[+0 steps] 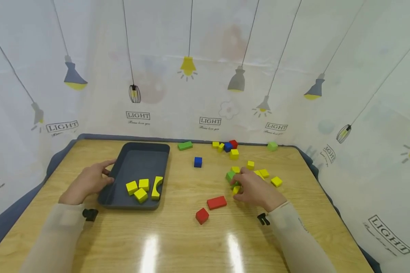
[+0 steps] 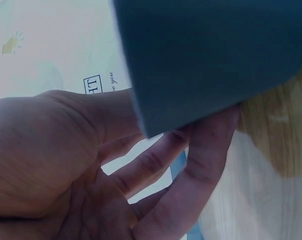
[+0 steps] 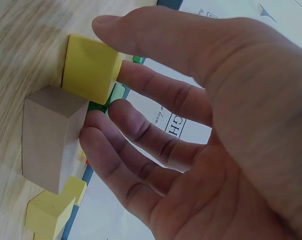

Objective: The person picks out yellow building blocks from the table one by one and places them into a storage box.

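My left hand [image 1: 90,180] holds the left side of a dark grey tray [image 1: 133,207]. In the left wrist view the thumb passes behind the tray wall [image 2: 211,55], and a finger touches its lower edge. Three yellow cubes, one of them this cube [image 1: 141,195], and a yellow arch block [image 1: 156,188] lie inside. On the right, my right hand [image 1: 254,187] has thumb and index finger at a yellow cube [image 3: 88,70], pinching it. A pale block [image 3: 53,137] stands against that cube, by the other fingertips. A green block [image 1: 230,176] shows beside the hand.
A red cube [image 1: 202,215] and red flat block [image 1: 216,202] lie between tray and right hand. Farther back are a blue cube [image 1: 198,162] and a green block [image 1: 185,145]. Several yellow blocks, including this block [image 1: 276,181], lie beyond the right hand. A printed curtain [image 1: 177,98] surrounds the table.
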Tool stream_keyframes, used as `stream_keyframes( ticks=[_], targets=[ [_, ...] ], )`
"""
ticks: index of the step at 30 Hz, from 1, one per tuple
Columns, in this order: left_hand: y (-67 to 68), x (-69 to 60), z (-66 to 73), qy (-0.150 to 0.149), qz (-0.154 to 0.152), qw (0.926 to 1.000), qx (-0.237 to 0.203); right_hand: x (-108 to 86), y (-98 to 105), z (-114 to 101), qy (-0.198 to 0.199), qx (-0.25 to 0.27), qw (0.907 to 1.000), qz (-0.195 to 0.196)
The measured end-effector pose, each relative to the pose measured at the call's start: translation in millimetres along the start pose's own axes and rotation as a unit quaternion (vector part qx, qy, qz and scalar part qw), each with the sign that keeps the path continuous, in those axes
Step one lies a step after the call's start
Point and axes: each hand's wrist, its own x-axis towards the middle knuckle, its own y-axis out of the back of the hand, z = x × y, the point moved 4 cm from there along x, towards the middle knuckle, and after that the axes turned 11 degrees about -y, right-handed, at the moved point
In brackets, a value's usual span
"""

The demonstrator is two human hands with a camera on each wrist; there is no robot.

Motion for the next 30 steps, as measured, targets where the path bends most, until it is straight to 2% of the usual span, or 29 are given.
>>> stream_keyframes(
  ticks=[14,30],
  targets=[
    [-1.3,-0.7,1.6,0.012,0.001,0.9999,0.0,-0.8,-2.0,-2.8,0.016,0.0,0.9998,-0.012],
    [0.5,-2.7,5.7,0.006,0.004,1.0,-0.001,0.6,0.0,-10.4,0.038,-0.001,0.9992,-0.011]
  ],
)
